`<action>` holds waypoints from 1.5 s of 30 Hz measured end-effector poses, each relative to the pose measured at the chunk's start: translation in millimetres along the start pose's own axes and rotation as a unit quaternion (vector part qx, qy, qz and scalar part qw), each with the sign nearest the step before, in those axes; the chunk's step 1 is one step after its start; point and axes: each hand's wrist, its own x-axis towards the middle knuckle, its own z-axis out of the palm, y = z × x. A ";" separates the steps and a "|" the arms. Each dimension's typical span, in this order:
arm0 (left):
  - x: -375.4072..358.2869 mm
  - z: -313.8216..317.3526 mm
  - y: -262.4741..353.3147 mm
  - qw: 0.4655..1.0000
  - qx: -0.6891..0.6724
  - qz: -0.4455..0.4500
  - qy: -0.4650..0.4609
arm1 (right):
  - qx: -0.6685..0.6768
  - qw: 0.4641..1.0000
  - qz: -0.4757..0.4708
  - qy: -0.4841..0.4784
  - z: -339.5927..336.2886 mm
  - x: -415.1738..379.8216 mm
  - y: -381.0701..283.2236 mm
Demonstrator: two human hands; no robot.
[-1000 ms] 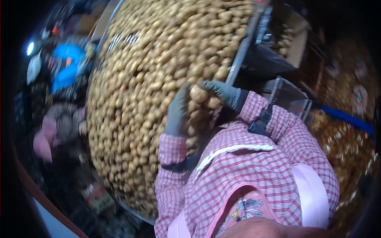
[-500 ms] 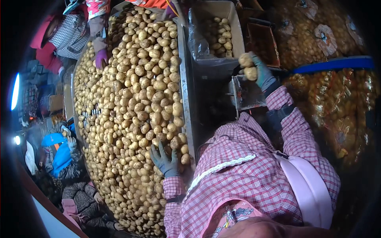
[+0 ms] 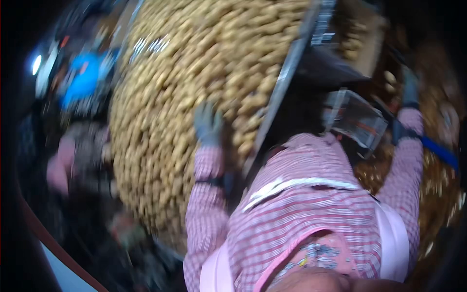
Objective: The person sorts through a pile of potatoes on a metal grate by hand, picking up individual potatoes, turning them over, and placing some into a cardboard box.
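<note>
My left hand (image 3: 209, 124), in a grey-green glove, rests on a broad bed of potatoes (image 3: 170, 112) with its fingers spread. My right hand (image 3: 410, 90), gloved the same way, is stretched out far to the right. Just left of its fingers is a pale potato (image 3: 390, 78), maybe with a second one under it. Blur hides whether the right fingers still touch them. Below and left of that hand stands a clear plastic-sided container (image 3: 357, 119).
A metal rim (image 3: 282, 78) bounds the potato bed on my side. Beyond it stands a carton (image 3: 370, 46) with potatoes inside. A blue bar (image 3: 440, 153) runs at the right over bagged goods. Across the bed are people, one in blue (image 3: 82, 82).
The view has swung, so the bed and cartons appear shifted and tilted. My right hand, earlier gripping potatoes, has reached farther out, and the potatoes now appear beside its fingers. My left hand stays on the bed.
</note>
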 end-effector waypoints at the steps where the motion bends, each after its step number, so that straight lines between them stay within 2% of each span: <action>1: -3.1 -8.7 -2.5 0.999 -0.004 -0.048 0.007 | -0.009 1.000 0.010 -0.007 32.7 -2.8 -10.5; 3: -4.6 -28.2 -18.7 0.995 -0.034 -0.090 0.021 | -0.014 0.995 0.008 -0.094 107.9 -32.6 -34.2; 5: -19.2 -55.1 -35.6 0.985 -0.084 -0.142 0.054 | -0.008 0.957 -0.052 -0.287 181.3 -85.9 -35.0; 6: -29.5 -69.9 -37.5 0.973 -0.104 -0.196 0.057 | 0.003 0.923 -0.077 -0.378 218.6 -111.9 -35.2; 7: -41.5 -86.6 -35.4 0.959 -0.126 -0.249 0.058 | -0.088 0.880 -0.206 -0.418 258.4 -175.7 -48.9; 8: -58.3 -94.9 -40.9 0.954 -0.122 -0.260 0.085 | -0.116 0.835 -0.279 -0.461 287.4 -199.7 -34.0; 10: -88.3 -121.4 -42.6 0.945 -0.115 -0.298 0.069 | -0.108 0.808 -0.136 -0.563 332.2 -258.9 -43.6; 11: -104.6 -131.7 -37.7 0.941 -0.096 -0.318 0.063 | -0.067 0.794 0.088 -0.598 349.0 -293.6 -53.2; 14: -149.9 -142.5 -27.5 0.907 -0.121 -0.397 0.072 | -0.186 0.672 0.097 -0.710 376.7 -347.7 -29.4; 15: -148.2 -147.7 -1.1 0.878 -0.194 -0.428 0.089 | -0.235 0.625 0.084 -0.740 380.9 -360.2 -22.2; 16: -158.0 -148.1 9.9 0.923 -0.107 -0.369 0.038 | -0.293 0.534 0.121 -0.784 387.0 -369.9 -19.1; 17: -166.2 -145.4 18.4 0.953 -0.016 -0.303 -0.015 | -0.292 0.495 0.091 -0.813 387.8 -375.9 -18.6; 19: -163.2 -129.8 48.7 0.967 -0.022 -0.243 -0.077 | -0.286 0.414 0.032 -0.864 387.7 -399.3 -36.3; 20: -157.2 -117.6 58.9 0.965 -0.019 -0.233 -0.120 | -0.294 0.393 0.041 -0.870 390.5 -404.4 -34.3; 21: -150.3 -105.4 66.2 0.961 -0.015 -0.223 -0.163 | -0.288 0.410 0.035 -0.864 393.0 -405.8 -27.8; 23: -136.6 -86.1 73.0 0.964 0.046 -0.220 -0.141 | -0.275 0.445 0.021 -0.852 399.7 -404.1 -15.5; 26: -104.6 -62.5 51.5 0.965 0.135 -0.179 -0.133 | -0.335 0.403 0.021 -0.851 435.3 -401.1 -28.0; 27: -89.4 -53.5 38.3 0.965 0.163 -0.156 -0.132 | -0.328 0.420 0.010 -0.846 446.5 -395.3 -26.6; 28: -74.6 -44.2 27.2 0.973 0.118 -0.171 -0.101 | -0.321 0.437 -0.002 -0.840 457.8 -389.4 -25.1; 29: -58.0 -34.8 13.8 0.978 0.073 -0.183 -0.068 | -0.289 0.482 -0.029 -0.827 467.1 -379.4 -21.1; 31: -28.2 -21.6 -21.5 0.982 0.021 -0.189 -0.003 | -0.280 0.507 -0.038 -0.815 491.9 -361.5 -49.9; 33: 0.2 -40.6 -41.3 0.970 0.071 -0.229 -0.038 | -0.222 0.579 -0.145 -0.771 525.6 -329.2 -23.0; 35: 4.9 -64.9 -62.3 0.958 -0.109 -0.266 0.015 | -0.261 0.642 -0.123 -0.710 534.2 -318.5 -61.6; 36: -0.9 -87.5 -61.2 0.959 -0.091 -0.266 0.040 | -0.193 0.691 -0.204 -0.666 539.4 -305.5 -51.7; 37: -11.8 -113.2 -55.4 0.959 -0.069 -0.265 0.066 | -0.116 0.720 -0.090 -0.678 531.3 -303.7 -56.4; 39: -39.9 -155.7 -53.1 0.902 -0.220 -0.363 0.081 | -0.106 0.747 -0.074 -0.653 504.1 -310.5 -75.8; 41: -96.4 -171.2 -59.3 0.880 -0.224 -0.400 0.125 | -0.104 0.763 0.014 -0.638 481.4 -323.7 -73.7; 43: -151.0 -177.2 -55.8 0.827 -0.227 -0.496 0.137 | -0.120 0.754 0.020 -0.646 465.3 -344.3 -59.2; 45: -182.7 -175.1 -35.6 0.835 -0.225 -0.488 0.121 | -0.122 0.721 0.058 -0.680 454.5 -368.5 -38.8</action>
